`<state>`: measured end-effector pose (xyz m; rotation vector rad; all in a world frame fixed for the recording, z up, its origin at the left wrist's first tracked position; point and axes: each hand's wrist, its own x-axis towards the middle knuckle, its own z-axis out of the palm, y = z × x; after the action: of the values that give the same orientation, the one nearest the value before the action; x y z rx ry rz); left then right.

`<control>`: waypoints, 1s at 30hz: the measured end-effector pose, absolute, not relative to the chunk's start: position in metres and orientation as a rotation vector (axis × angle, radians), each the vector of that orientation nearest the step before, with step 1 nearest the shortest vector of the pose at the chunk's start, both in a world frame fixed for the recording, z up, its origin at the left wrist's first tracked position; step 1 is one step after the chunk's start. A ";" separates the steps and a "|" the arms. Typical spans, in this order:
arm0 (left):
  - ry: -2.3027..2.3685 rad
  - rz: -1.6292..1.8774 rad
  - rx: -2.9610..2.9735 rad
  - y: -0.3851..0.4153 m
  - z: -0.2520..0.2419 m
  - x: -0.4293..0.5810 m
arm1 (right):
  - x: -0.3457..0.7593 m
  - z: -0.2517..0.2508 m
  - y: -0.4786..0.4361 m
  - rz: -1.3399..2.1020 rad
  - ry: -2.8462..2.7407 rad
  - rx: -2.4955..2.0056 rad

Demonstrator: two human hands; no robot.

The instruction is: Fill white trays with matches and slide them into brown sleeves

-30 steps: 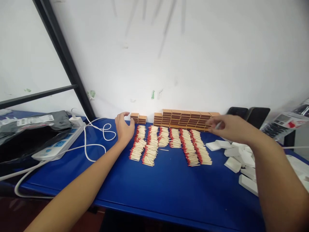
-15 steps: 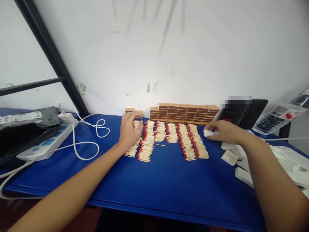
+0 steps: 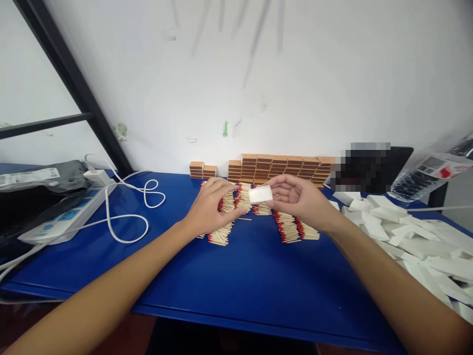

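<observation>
My right hand holds a small white matchbox tray between thumb and fingers, raised over the match rows. To its left, my left hand hovers at the left rows of matches, thumb and fingers apart. It hides part of those rows, and I cannot tell whether its fingertips touch any matches. More red-headed matches lie in rows on the right, partly under my right hand. A single match lies apart between the groups.
Matchbox sleeves stand stacked against the wall, with a smaller stack further left. White trays are heaped on the right, near a dark device and a plastic bottle. A power strip and cables lie left.
My right hand has brought the white tray from the right side to the middle. My left hand has shifted right and nearer, over the match rows.
</observation>
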<state>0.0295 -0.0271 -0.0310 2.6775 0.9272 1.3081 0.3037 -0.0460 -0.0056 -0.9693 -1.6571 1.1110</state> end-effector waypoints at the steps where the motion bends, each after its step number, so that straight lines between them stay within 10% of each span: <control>1: 0.906 1.300 2.658 -0.027 -0.032 0.030 | 0.300 -0.009 -0.047 1.191 -1.659 -0.945; 30: 0.989 1.358 2.722 -0.013 -0.033 0.021 | 0.271 -0.046 -0.047 0.342 -2.367 -1.184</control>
<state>0.0215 -0.0132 -0.0329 2.7217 0.9886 1.3580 0.2711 -0.0469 -0.0459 -1.1841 -2.3669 0.3424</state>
